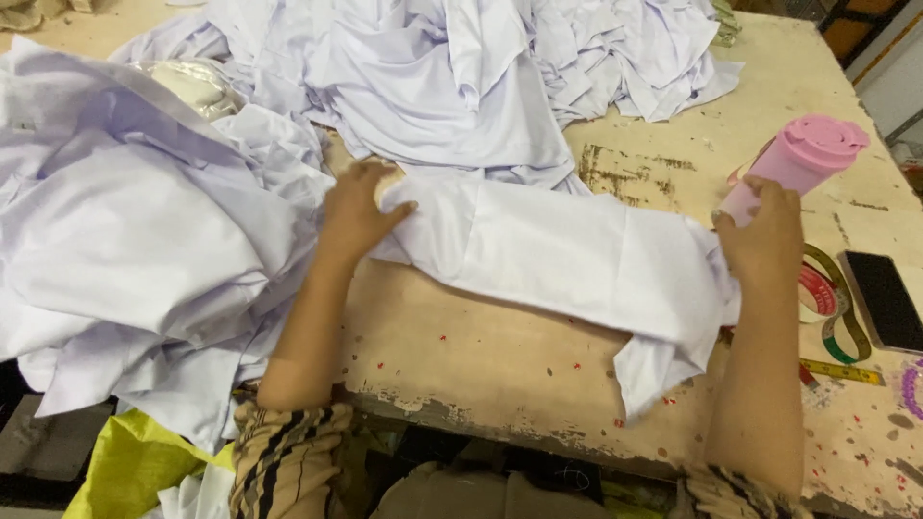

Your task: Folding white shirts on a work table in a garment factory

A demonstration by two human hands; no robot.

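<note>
1. Left hand [358, 213]: fingers spread nearly flat, palm pressing the left end of the white cloth [567, 255] onto the table [481, 356]. It pins the cloth and does not grip it.
2. Right hand [766, 235]: curled closed on the right end of the cloth, bunching the fabric under the fingers.
3. The cloth lies as a folded band across the table centre, running from 9 o'clock to 3 o'clock between the hands, with one corner hanging toward 5 o'clock.
4. Judgement, for a clean fold: keep the band taut between both hands, line up the long edges, and smooth outward from the middle.
5. A pink cup [798, 159] stands just behind the right hand; a tape measure [835, 322] and a dark phone [885, 300] lie at 3 o'clock.
6. White cloth piles [144, 240] fill 9 to 12 o'clock.
7. Hard to make out — the right fingertips are buried in fabric, the number of folded layers cannot be told, and whether the right hand touches the cup is unclear.
</note>
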